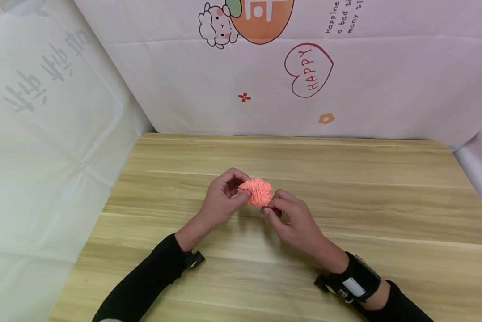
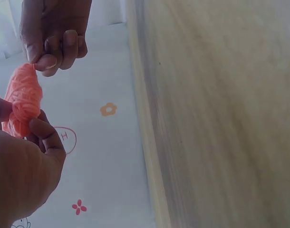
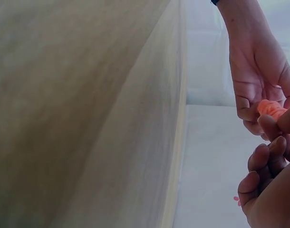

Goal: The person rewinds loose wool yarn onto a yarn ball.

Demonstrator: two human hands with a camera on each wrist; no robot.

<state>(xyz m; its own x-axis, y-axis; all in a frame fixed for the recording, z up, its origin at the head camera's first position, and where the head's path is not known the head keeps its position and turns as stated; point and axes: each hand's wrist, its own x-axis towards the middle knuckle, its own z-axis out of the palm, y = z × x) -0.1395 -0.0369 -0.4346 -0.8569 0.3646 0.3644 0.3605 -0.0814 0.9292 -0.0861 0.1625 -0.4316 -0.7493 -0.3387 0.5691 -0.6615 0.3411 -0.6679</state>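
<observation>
A small ball of coral-pink yarn (image 1: 260, 192) is held above the middle of the table. My left hand (image 1: 221, 199) grips it from the left, thumb on the near face and fingers behind. At the ball's lower right edge, my right hand (image 1: 295, 221) pinches the yarn between thumb and forefinger. Seen from the left wrist, the wound yarn (image 2: 25, 95) looks narrow, with the right fingertips (image 2: 44, 61) closed at its tip. The right wrist view shows only part of the yarn (image 3: 271, 109), since fingers cover the rest.
Under both hands lies a wood-grain table (image 1: 365, 192). White cloth with printed drawings, including a red heart (image 1: 308, 70), hangs behind its far edge. Another white sheet (image 1: 52, 170) hangs along the left side. Each wrist carries a dark strapped-on device (image 1: 355, 281).
</observation>
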